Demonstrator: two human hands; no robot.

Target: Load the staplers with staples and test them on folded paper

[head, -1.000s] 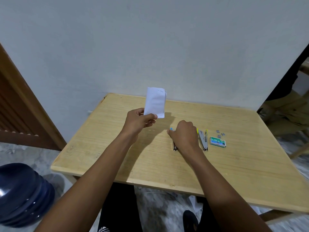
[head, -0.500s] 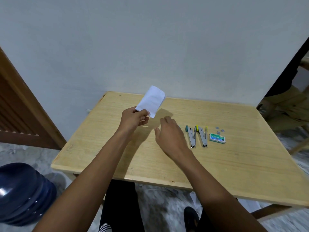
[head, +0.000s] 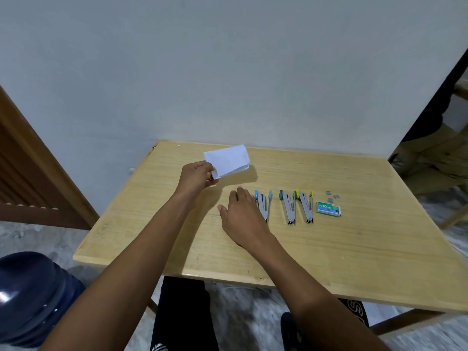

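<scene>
Wooden desk (head: pixel 367 249) pushed up against a plain wall, shot from the head cam. Left hand (head: pixel 196 177) is up over the back-left part of the desk, pinching the paper (head: pixel 228 160) by its near corner, fingers (head: pixel 210 171) curled around it. The paper's folded, white, and held off the surface with its free end pointing toward the back edge.

Right hand (head: pixel 243 216) is palm-down low over the middle of the desk, fingers (head: pixel 240 195) loosely straight and spread, holding nothing. It sits right next to the blue stapler (head: pixel 264 205), overlapping its left arm from this angle, so I honestly can't tell if it's touching or just above it.

Three staplers are lined up in a row across the middle, all flipped open into V shapes with the hinges toward the front edge: blue, then the teal stapler (head: pixel 288 206), then the yellow stapler (head: pixel 306 205), those last two almost touching. Just right of them is the green box (head: pixel 328 208) of staples, and a few loose strips (head: pixel 333 196) lie right behind it.

Off the front-left corner there's a dark blue jug (head: pixel 30 295) on the floor, and a brown door (head: pixel 25 173) on the left.
</scene>
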